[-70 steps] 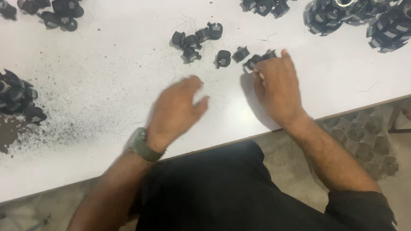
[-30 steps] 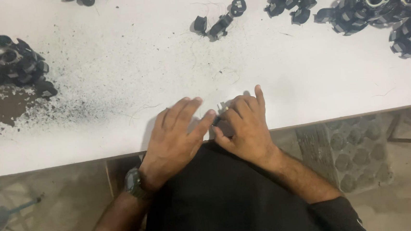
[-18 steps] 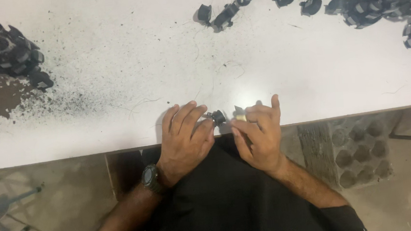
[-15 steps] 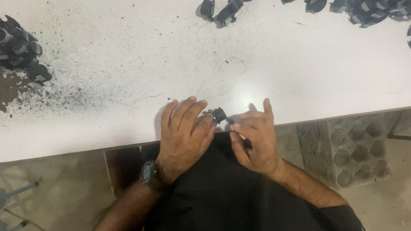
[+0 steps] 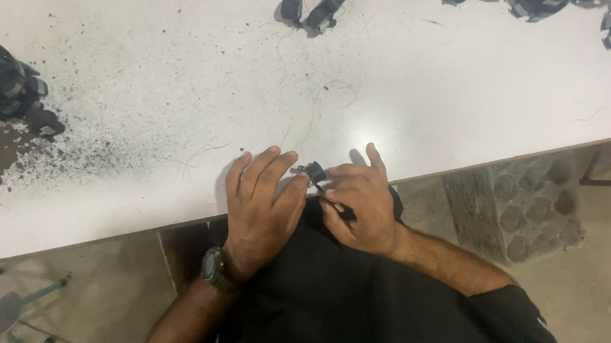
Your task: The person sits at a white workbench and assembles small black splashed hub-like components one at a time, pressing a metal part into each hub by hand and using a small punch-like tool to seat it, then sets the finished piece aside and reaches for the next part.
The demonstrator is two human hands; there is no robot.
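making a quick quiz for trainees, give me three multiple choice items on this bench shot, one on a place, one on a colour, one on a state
1. Where are both hands?
A. at the white table's near edge
B. at its far edge
C. under it

2. What colour is the small plastic part between the fingers?
A. red
B. black
C. yellow

3. How is that part held?
A. lying untouched
B. pinched between both hands
C. in one hand alone

Answers:
1 A: left hand and right hand sit at the white table edge.
2 B: the small black plastic part is dark.
3 B: fingers of both hands meet on it.

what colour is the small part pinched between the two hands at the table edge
Black, seen in the head view: the small plastic part.
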